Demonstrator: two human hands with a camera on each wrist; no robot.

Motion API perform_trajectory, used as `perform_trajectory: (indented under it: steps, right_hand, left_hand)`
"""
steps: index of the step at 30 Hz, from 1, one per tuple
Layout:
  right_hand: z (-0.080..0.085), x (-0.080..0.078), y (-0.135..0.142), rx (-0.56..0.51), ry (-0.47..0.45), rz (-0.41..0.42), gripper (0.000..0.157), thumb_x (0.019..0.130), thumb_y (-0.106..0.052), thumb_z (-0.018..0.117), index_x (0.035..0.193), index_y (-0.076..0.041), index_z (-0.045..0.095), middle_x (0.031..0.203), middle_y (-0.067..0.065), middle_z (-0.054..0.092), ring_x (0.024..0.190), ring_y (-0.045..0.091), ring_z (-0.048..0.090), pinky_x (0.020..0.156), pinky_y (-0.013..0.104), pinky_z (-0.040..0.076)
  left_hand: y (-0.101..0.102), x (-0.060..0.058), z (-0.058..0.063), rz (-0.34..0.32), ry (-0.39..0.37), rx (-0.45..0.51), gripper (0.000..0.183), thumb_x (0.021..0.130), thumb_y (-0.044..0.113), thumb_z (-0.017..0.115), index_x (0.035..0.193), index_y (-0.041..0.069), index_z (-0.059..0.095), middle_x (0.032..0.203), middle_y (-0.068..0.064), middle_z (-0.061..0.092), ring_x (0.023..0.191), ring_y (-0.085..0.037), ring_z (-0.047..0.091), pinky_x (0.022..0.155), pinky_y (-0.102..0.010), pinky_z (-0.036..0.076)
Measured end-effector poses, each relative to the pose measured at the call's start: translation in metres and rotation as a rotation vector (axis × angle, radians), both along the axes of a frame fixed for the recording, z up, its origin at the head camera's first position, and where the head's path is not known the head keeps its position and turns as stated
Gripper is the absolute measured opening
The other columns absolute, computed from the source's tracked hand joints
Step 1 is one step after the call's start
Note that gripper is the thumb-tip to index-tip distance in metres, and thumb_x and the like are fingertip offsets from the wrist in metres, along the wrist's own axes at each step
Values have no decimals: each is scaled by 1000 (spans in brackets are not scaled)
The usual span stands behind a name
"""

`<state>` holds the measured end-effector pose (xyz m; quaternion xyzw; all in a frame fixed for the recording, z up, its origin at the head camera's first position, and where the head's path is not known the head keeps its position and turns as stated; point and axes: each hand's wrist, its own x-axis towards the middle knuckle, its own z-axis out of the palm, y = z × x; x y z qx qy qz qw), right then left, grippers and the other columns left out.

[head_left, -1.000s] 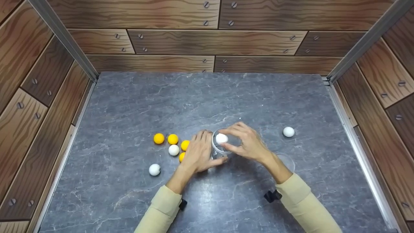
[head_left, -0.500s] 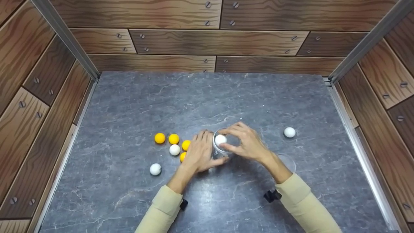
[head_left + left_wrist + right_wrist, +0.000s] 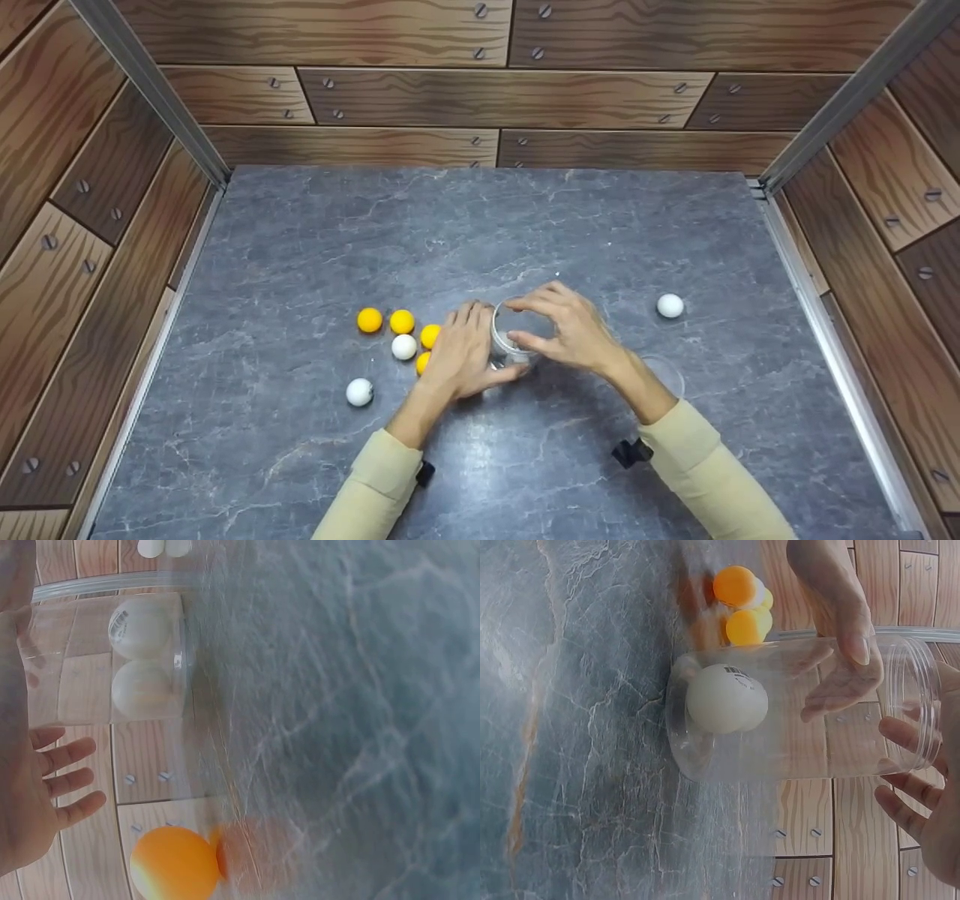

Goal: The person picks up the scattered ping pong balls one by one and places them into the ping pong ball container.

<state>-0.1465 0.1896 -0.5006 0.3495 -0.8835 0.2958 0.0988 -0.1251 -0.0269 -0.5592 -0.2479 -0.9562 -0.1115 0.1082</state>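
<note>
A clear plastic jar (image 3: 802, 754) with a threaded rim stands upright on the table. Two white balls (image 3: 142, 628) lie at its bottom, overlapping each other in the right wrist view. My left hand (image 3: 461, 352) holds the jar from its left and near sides, thumb across the front and fingers along the side. At the jar's mouth is my right hand (image 3: 566, 330), thumb and fingers spread around the rim with no ball between them.
Left of the jar lie several orange balls (image 3: 369, 320), a white ball (image 3: 403, 346) among them and another white ball (image 3: 359, 392) nearer. A lone white ball (image 3: 670, 305) sits at right. Beside my right forearm lies a clear round lid (image 3: 664, 375). Wood-patterned walls surround the table.
The white ball that my right fingers held at the jar's mouth has been let go and has dropped to the bottom. Both hands have stayed in place.
</note>
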Motion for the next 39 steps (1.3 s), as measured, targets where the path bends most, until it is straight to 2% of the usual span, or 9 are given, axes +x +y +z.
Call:
perform_trajectory:
  steps: [6,13,27,39]
  right_hand:
    - [4,-1,-1,26,22,26,45,91,-41,80,127,-15,76,115,3,80,105,22,67,91,42,59]
    - [14,2,6,9,-56,41,46,91,-40,80,130,-16,74,123,3,78,114,23,66,100,47,57]
    - [25,2,35,43,97,68,49,87,-38,83,131,-17,74,127,2,76,117,24,67,99,47,58]
    - [25,6,66,88,108,-6,60,85,-41,85,136,-14,70,133,4,74,120,27,67,103,50,56]
  left_hand:
    - [0,0,0,-3,-1,7,101,84,87,52,139,2,52,134,-16,64,128,-31,60,105,-44,53]
    - [0,1,0,-9,-2,18,99,85,86,52,137,3,53,134,-15,64,128,-31,60,105,-44,53]
    - [0,0,0,-4,24,-1,100,83,87,52,136,2,55,131,-15,65,125,-30,62,106,-43,54]
    - [0,0,0,4,0,26,100,82,87,56,135,3,54,131,-15,65,125,-31,61,104,-43,54]
